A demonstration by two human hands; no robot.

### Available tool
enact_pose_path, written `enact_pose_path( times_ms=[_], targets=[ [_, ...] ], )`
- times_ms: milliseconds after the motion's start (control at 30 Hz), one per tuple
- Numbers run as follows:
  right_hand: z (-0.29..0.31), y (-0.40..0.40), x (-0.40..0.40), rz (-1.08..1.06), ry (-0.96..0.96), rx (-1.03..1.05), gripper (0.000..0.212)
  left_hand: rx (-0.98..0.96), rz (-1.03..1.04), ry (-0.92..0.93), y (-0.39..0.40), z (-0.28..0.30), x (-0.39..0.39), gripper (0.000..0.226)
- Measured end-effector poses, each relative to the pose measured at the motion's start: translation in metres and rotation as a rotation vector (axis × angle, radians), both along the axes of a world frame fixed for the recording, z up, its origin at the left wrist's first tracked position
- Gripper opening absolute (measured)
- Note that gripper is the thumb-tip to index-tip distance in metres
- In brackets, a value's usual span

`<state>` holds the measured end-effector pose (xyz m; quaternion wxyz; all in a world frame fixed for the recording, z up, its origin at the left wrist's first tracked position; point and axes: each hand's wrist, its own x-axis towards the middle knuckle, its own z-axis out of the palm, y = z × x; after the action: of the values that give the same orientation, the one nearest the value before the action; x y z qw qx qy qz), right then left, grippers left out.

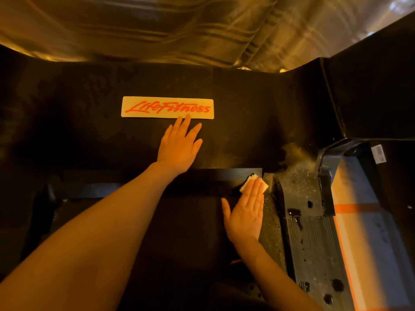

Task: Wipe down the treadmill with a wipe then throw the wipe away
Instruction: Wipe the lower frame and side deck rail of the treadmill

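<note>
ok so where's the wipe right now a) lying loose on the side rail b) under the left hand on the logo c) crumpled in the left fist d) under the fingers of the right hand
d: the pale wipe sits pressed under the straight fingers of the right hand at the front edge of the belt, while the left hand lies flat and bare on the black hood just below the logo sticker.

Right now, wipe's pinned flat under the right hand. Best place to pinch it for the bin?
Probably the far corners of the wipe poking out past the right hand's fingertips. It lies flat on the treadmill, so curl those fingers over from above.
</note>
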<state>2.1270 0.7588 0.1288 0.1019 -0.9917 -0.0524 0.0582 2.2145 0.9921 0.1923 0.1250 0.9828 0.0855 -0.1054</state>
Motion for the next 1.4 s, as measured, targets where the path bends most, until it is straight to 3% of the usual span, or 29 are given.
enact_pose_path(
  times_ms=[100,300,467,767,967,1100,1267,1400],
  targets=[
    [0.006,0.017,-0.004,0.011,0.031,0.004,0.096,-0.014,0.011,0.010,-0.001,0.003,0.001,0.053],
    [0.005,0.056,-0.031,0.318,0.054,-0.084,0.097,-0.025,0.022,0.028,-0.002,0.006,0.002,0.053],
    [0.003,0.044,-0.029,0.295,0.037,-0.122,0.095,-0.028,0.020,0.026,-0.003,0.005,0.002,0.053],
    [0.009,-0.005,0.005,-0.003,0.035,-0.040,0.095,-0.016,0.120,0.013,-0.019,0.001,0.005,0.056],
    [0.018,-0.018,0.049,0.148,-0.068,-0.125,0.094,0.052,0.135,-0.003,-0.042,0.000,0.006,0.061],
    [0.035,-0.029,0.092,0.200,0.025,-0.170,0.095,0.055,0.067,-0.027,-0.058,-0.003,0.012,0.059],
    [0.038,-0.053,0.088,0.267,0.055,-0.097,0.091,0.013,-0.042,-0.052,-0.084,-0.004,0.020,0.057],
    [0.034,-0.078,0.085,0.350,0.043,-0.122,0.085,-0.012,-0.010,-0.060,-0.093,-0.009,0.026,0.057]
  ],
)
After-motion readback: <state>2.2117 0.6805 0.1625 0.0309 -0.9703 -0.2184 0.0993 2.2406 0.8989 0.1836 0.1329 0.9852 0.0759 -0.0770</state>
